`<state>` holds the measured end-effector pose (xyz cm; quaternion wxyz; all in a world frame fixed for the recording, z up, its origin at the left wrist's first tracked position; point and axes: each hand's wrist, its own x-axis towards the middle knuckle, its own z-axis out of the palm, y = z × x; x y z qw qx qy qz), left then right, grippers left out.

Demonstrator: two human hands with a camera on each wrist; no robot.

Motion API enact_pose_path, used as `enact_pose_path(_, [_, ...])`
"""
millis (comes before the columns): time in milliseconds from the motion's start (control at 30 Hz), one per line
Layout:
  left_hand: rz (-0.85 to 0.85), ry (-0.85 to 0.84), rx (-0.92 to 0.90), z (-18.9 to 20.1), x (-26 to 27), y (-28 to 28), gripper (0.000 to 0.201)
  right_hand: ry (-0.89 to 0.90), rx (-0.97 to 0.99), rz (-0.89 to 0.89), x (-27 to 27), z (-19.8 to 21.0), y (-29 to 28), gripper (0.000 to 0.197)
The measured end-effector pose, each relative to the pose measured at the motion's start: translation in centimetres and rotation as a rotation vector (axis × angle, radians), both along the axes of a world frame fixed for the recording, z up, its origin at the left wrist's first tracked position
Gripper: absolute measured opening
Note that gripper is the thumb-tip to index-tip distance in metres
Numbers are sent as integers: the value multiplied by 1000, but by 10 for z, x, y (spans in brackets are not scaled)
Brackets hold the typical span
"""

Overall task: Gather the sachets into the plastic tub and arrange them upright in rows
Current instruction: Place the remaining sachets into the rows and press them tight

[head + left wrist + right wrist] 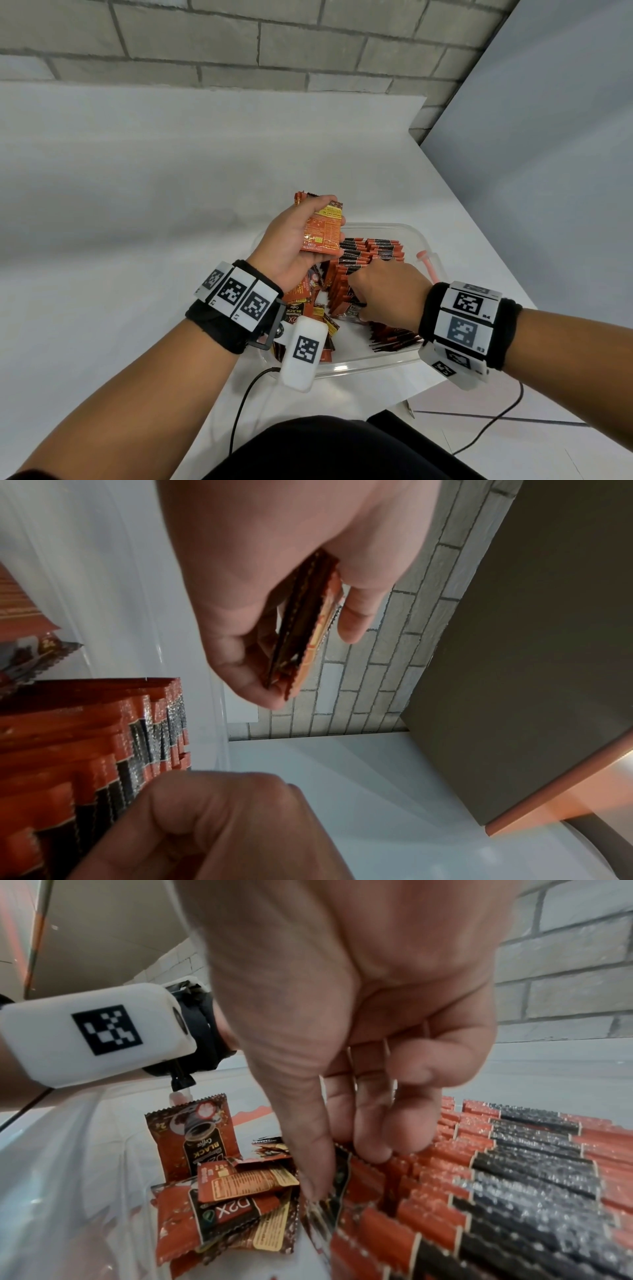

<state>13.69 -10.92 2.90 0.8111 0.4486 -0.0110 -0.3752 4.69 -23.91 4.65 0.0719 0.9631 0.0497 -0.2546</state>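
Observation:
A clear plastic tub [344,367] sits on the white table before me. Rows of upright orange-and-black sachets [373,250] [514,1164] fill its far right part. Loose sachets [308,308] [240,1199] lie flat in its left part. My left hand [294,240] [274,588] hovers over the tub's far left corner and grips a small stack of sachets [322,229] [304,626]. My right hand [376,291] [342,1167] reaches down to the near end of a row. Its thumb and fingers pinch one dark sachet [337,1180] standing against that row.
A pink latch [428,262] sticks out at the tub's right side. One sachet [198,1137] leans upright against the left tub wall. A black cable [245,404] hangs off the table's near edge. The table's right edge runs close past the tub; a brick wall stands behind.

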Motion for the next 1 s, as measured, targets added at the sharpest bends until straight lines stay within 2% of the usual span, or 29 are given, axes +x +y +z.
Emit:
enact_pose_path(167, [5,42,-15,-1,0,-1,21,-45,35,-32,-1,0,-3,15])
enact_pose_path(267, [-24,72,-22,-1,0,1,26,-118,154,-148,-1,8,-8,22])
enact_pose_path(433, [-143,-43,43,-1,-5,2,22,-319,537,-517,0,30,-28,17])
enact_pose_path(500, [-160,-78,58,0,-7,-1,24,-402,734,-678,-4,32,-32,21])
enact_pose_path(567, [-163,-95,62,0,-10,-4,27,-387,915,-773,-8,31,-28,28])
enact_pose_path(700, [-190,-129,76,2,-16,-11,22,-361,1066,-774,-12,20,-24,40])
enact_pose_path(767, [-196,-136,101,3,-18,-13,18,-433,1095,-754,-11,19,-26,31])
enact_pose_path(800, [-194,-129,109,5,-19,-13,24,-488,1108,-739,-10,19,-27,24])
enact_pose_path(900, [-111,-26,117,8,-17,-14,54,-723,1082,-692,-10,21,-29,15])
enact_pose_path(933, [-80,22,103,9,-16,-14,57,-778,1055,-666,-11,21,-29,17])
enact_pose_path(1000, [-81,55,55,9,-16,-13,45,-781,970,-567,-14,18,-27,19])
